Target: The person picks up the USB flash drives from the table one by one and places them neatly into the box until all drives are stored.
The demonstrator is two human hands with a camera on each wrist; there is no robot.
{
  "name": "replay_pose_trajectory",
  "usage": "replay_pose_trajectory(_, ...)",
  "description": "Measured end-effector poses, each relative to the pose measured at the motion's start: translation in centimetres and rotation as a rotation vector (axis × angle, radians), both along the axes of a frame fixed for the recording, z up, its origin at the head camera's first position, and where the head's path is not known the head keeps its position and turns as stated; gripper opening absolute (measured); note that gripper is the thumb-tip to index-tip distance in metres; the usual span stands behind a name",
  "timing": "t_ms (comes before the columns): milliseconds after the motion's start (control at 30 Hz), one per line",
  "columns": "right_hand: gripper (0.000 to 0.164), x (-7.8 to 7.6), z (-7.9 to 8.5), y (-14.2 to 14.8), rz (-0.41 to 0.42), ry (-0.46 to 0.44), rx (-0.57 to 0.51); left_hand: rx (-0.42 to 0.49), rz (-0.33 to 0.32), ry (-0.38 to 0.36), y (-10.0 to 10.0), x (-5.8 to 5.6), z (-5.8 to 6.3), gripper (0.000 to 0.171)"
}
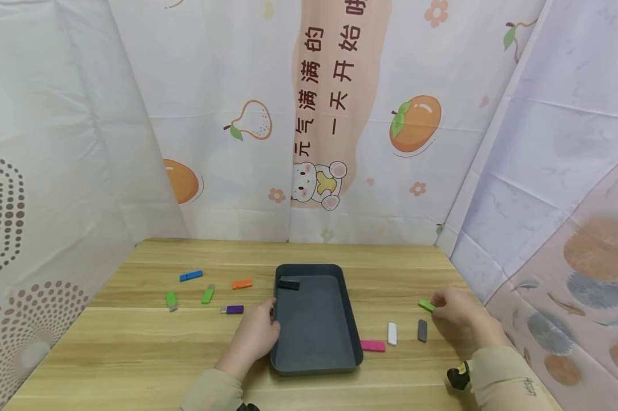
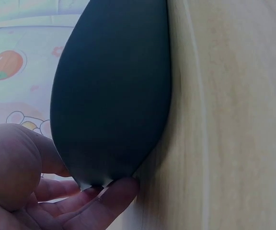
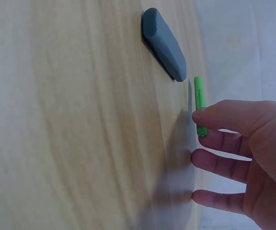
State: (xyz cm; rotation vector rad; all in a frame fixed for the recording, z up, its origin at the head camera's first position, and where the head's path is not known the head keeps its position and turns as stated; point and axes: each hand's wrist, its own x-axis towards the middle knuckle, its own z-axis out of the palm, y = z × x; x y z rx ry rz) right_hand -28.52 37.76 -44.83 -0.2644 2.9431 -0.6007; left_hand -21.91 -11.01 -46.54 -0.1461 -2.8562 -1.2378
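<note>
A dark grey rectangular tray [image 1: 316, 319] lies on the wooden table, and a black USB flash drive [image 1: 289, 284] sits inside its far left corner. My left hand [image 1: 257, 331] grips the tray's left side; in the left wrist view its fingers [image 2: 123, 189] curl against the tray's wall. At the right of the table, my right hand [image 1: 452, 307] pinches a green USB flash drive [image 3: 199, 93] between thumb and index finger, close over the tabletop. Nearest to that hand lies a dark grey USB flash drive [image 1: 423, 330].
Right of the tray lie a white flash drive [image 1: 392, 333] and a pink one [image 1: 373, 346]. Scattered left of it are several more: blue [image 1: 191, 275], orange [image 1: 242, 283], purple [image 1: 234, 309] and two green, one nearer the left [image 1: 172, 300]. Printed curtains [image 1: 226, 188] surround the table.
</note>
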Motion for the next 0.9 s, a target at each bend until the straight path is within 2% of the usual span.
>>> replay_pose_trajectory(133,0.013,-0.2,0.1,0.0,-0.022,-0.021,0.004,-0.001,0.003,0.003,0.0,0.0,0.0,0.049)
replay_pose_trajectory(333,0.007,-0.5,0.5,-0.1,-0.001,-0.008,0.024,0.000,0.006,-0.006,0.0,-0.1,-0.1,0.049)
replay_pose_trajectory(433,0.010,-0.6,0.9,-0.4,-0.002,-0.007,0.021,0.000,0.007,-0.011,0.0,-0.1,-0.1,0.049)
replay_pose_trajectory(700,0.010,-1.0,1.8,-0.8,0.054,0.102,0.038,0.008,0.002,-0.011,0.0,0.0,-0.1,0.050)
replay_pose_trajectory(900,0.011,-1.1,2.4,-1.1,0.083,0.119,0.023,0.013,-0.004,-0.012,0.0,0.0,-0.1,0.050)
